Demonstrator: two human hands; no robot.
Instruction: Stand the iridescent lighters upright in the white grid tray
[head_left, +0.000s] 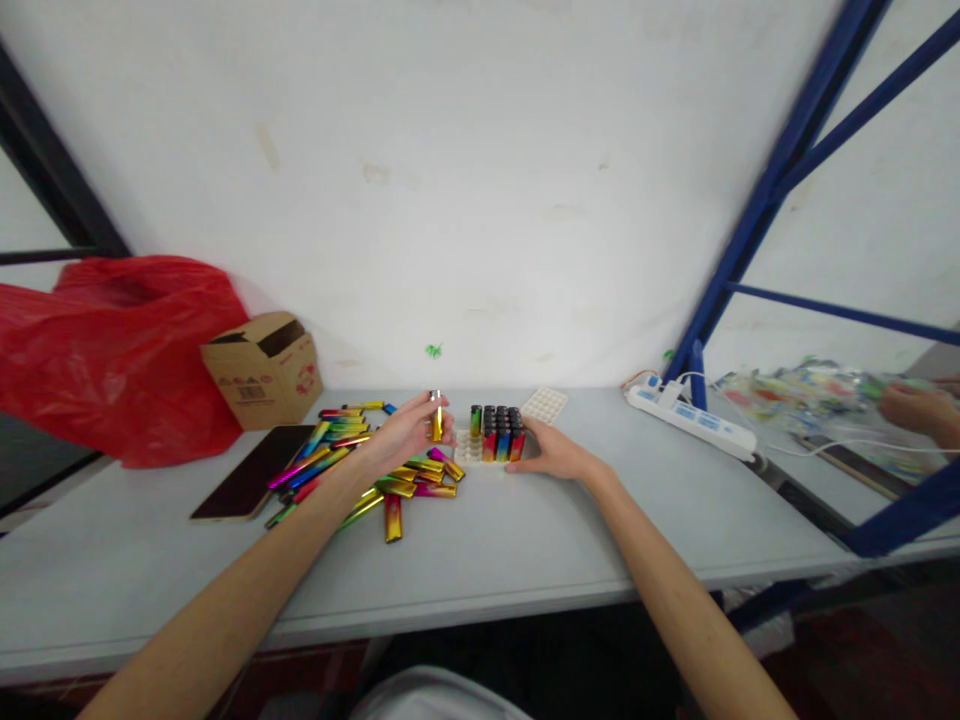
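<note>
In my left hand (412,435) a gold lighter (437,425) with a silver top stands upright, pinched between thumb and fingers. Just right of it lies a white tray (469,450) with rows of small holes. Several red, blue and gold lighters (504,440) with dark ends stand packed in the tray's right part, and a green-gold one (476,420) is at their left. My right hand (555,450) grips the tray's right end, thumb at the front and fingers beside the lighters. A loose pile of shiny coloured lighters (401,488) lies under and around my left forearm.
A second white holed tray (545,404) lies behind my right hand. On the left are a dark tablet-like slab (251,475), a cardboard box (264,372) and a red plastic bag (165,360). A power strip (690,420) and blue frame (750,220) stand right; beyond, another person's hand (919,410) shows.
</note>
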